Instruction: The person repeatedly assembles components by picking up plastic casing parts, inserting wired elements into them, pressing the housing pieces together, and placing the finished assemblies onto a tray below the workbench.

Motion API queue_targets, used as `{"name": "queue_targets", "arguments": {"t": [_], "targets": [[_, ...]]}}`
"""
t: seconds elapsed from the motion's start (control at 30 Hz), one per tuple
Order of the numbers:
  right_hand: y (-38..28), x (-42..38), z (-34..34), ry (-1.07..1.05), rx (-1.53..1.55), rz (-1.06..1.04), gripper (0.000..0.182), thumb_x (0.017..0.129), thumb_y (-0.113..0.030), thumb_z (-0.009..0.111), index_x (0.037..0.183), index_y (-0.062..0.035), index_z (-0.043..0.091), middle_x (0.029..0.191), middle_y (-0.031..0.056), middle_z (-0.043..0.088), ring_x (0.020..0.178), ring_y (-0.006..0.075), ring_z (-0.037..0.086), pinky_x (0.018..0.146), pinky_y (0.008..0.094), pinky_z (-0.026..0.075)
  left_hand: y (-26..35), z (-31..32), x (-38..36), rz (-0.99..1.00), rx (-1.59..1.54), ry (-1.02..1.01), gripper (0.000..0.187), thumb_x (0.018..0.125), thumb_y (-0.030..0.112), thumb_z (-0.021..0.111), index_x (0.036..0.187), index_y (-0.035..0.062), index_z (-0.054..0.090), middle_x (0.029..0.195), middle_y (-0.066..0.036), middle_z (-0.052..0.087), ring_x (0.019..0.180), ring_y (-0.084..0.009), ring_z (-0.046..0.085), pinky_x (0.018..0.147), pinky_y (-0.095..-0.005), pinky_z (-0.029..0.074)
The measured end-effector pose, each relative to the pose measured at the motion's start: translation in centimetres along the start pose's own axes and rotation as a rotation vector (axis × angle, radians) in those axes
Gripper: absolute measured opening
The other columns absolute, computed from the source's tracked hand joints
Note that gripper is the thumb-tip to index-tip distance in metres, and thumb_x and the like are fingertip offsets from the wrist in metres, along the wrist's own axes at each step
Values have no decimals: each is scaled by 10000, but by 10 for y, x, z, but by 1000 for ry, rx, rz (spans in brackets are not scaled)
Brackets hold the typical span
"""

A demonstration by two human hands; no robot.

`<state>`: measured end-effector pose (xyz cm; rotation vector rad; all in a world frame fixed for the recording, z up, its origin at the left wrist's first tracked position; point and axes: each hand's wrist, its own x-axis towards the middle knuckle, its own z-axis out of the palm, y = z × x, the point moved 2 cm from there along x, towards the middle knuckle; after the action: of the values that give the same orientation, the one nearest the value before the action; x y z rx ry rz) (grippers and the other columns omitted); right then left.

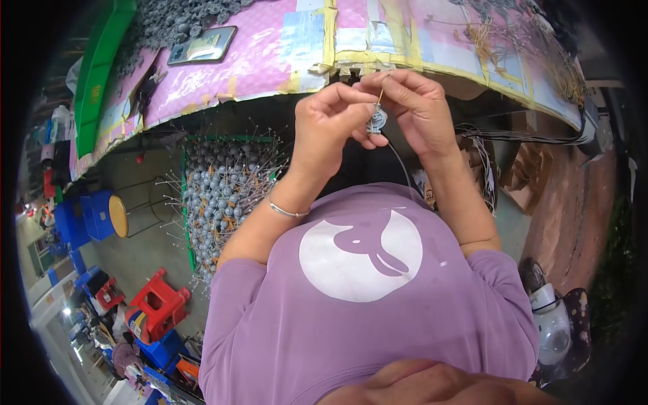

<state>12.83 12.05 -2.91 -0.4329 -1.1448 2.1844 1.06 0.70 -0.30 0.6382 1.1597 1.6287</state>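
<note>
Close to the front edge of the table, my left hand (327, 125) pinches a small grey round plastic part (377, 121) between thumb and fingers. A thin grey cable (403, 164) runs down from this part toward my shirt. My right hand (422, 108) is just beside it, thumb and forefinger closed on the upper end of a short yellowish wire (380, 96). That wire's lower end meets the top of the round part. Fingers of both hands cover some of the part.
On the pink taped tabletop (256, 64) are a phone (202, 45), a heap of grey parts (179, 23) and loose thin wires (533, 50). Below left, a green crate (189, 223) overflows with grey balls on wires. Black cables (520, 133) hang at the right.
</note>
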Motion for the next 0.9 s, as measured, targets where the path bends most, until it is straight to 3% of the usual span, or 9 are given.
{"name": "queue_targets", "arguments": {"t": [0.2,0.37,0.43,0.53,0.6,0.63,0.73,0.83,0.9], "targets": [[19,5,-4,31,78,251,143,953,-89,648,1021,29,690,944,79,709,779,117,667,679,255,563,-6,-9,-4,174,123,-145,468,826,-122,679,1279,-113,559,1020,-137,678,854,-204,730,764,-269,609],[24,12,8,44,50,288,140,938,-89,675,1005,33,692,897,61,696,754,107,659,633,232,544,-10,-21,0,167,99,-119,454,797,-140,718,1229,-115,581,1004,-136,676,864,-193,723,791,-288,617],[16,19,18,27,-120,233,168,922,-67,689,1051,39,696,928,63,706,772,104,666,651,236,549,-4,-27,2,131,124,-97,432,777,-143,704,1191,-104,589,964,-91,670,877,-129,697,805,-304,620],[-29,49,19,12,-611,68,237,919,-118,674,1111,19,694,914,64,720,758,105,661,657,255,544,2,-36,0,53,73,-64,429,770,-143,710,1181,-99,597,929,-79,669,850,-146,716,818,-311,618],[-56,92,-17,179,-1226,-285,222,878,-188,691,1048,-54,741,807,66,722,727,139,686,656,298,537,-1,-45,-2,5,53,-80,432,787,-137,726,1196,-95,592,962,-71,658,870,-154,720,813,-269,608],[-73,118,-33,205,-1435,-460,225,895,-190,678,1079,-78,741,822,54,718,689,103,645,632,283,510,-6,-48,-3,-28,44,-87,433,797,-135,729,1205,-94,589,987,-69,644,874,-155,721,809,-254,604],[-96,187,-86,380,-1652,-574,303,854,-318,690,1057,-100,744,947,136,742,835,308,709,778,382,540,-14,-49,-9,-43,45,-95,465,807,-129,744,1239,-79,579,1021,-91,664,938,-231,737,768,-241,611],[-95,218,-94,371,-1942,-354,280,849,-301,675,1024,-91,738,1025,168,724,941,370,684,831,432,532,-16,-48,-12,-32,-21,-87,465,794,-127,759,1227,-82,595,1024,-91,656,937,-234,737,760,-238,611],[-88,219,-94,357,-1958,-457,278,849,-303,670,1010,-85,734,1058,162,717,989,378,666,861,444,523,-13,-52,-14,-32,36,-59,452,786,-137,757,1208,-87,605,1019,-91,655,927,-233,738,766,-243,612]]}}
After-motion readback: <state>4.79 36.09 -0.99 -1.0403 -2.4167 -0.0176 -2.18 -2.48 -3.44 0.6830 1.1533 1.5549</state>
